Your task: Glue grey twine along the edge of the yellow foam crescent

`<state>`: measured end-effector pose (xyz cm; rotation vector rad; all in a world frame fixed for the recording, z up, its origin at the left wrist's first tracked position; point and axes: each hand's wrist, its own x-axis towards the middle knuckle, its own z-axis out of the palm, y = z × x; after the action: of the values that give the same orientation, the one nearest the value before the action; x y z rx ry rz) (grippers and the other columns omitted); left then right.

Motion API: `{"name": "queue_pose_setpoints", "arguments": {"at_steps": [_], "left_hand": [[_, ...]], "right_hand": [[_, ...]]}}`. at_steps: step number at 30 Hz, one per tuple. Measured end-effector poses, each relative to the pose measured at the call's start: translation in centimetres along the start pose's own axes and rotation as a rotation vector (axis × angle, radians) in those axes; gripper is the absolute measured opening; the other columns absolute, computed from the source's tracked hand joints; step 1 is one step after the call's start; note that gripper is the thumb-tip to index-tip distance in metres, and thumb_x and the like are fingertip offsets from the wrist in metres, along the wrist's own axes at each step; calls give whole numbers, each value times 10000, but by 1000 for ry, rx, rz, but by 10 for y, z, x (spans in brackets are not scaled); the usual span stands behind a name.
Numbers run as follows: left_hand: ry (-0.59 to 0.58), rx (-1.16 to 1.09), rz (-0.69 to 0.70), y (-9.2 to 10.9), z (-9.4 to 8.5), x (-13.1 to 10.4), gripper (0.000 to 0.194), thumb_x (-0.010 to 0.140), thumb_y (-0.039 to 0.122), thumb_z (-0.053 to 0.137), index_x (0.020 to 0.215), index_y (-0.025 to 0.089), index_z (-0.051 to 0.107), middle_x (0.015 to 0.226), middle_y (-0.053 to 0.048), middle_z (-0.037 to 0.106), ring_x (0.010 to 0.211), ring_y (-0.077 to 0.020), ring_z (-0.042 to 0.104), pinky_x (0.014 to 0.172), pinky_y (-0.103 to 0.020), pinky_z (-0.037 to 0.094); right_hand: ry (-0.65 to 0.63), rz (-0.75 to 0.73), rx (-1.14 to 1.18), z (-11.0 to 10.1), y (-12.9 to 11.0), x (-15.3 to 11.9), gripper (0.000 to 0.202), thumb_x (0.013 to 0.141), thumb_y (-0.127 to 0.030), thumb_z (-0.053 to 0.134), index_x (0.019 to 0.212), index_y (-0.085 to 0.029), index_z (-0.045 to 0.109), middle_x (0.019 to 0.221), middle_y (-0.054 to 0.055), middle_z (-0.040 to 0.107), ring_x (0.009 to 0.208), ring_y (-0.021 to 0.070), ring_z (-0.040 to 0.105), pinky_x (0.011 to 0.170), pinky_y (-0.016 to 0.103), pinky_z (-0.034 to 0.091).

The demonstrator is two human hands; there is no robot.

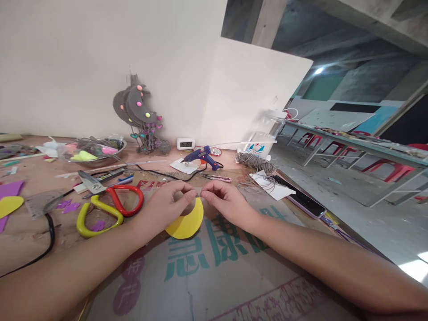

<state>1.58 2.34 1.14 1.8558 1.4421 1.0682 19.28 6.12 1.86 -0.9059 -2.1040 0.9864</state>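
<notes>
L hand point(174, 203): fingers curled, thumb-index pinch at tip of yellow crescent cutout point(189, 226). R hand point(227, 200): near-closed pinch, just beside; grip content unclear. Cutout above printed sheet point(214, 276), glue gun point(202, 156) beyond.

Both forearms converge, left fingers point(191, 194) and right fingers point(207, 196) pinched.

From here, the left hand point(172, 203) hides part of the yellow piece point(189, 226), and anything between its fingertips and the right hand point(229, 203) is too tiny to tell.
</notes>
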Motion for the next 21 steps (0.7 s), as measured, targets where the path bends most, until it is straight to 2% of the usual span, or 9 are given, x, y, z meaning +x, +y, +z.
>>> {"name": "queue_pose_setpoints", "arguments": {"at_steps": [3,9,14,21], "left_hand": [[-12,7,10,2,-1,0,234,798,379,445,774,193,585,693,7,617,661,-152,558,619,-258,424],[-15,-44,-5,0,0,0,285,800,423,424,773,191,587,639,2,581,600,-148,525,533,-251,401],[-88,-71,-38,1,-2,1,313,789,451,446,744,170,578,634,12,555,586,-125,499,539,-237,386],[-59,-108,-63,-4,-2,4,296,770,446,470,754,174,587,634,11,571,574,-127,502,527,-228,397]], "right_hand": [[-6,-3,-9,0,0,0,209,834,-349,488,798,-153,551,678,-12,483,607,99,410,554,219,343],[-6,-6,-12,0,1,0,216,836,-361,484,794,-160,552,663,-19,474,589,95,397,540,217,332],[-6,-18,-19,0,0,0,212,837,-350,482,793,-156,554,675,-13,481,606,98,407,558,219,343],[-2,-2,-21,0,0,0,207,829,-352,491,781,-159,549,655,-19,468,580,92,397,532,213,338]]}}
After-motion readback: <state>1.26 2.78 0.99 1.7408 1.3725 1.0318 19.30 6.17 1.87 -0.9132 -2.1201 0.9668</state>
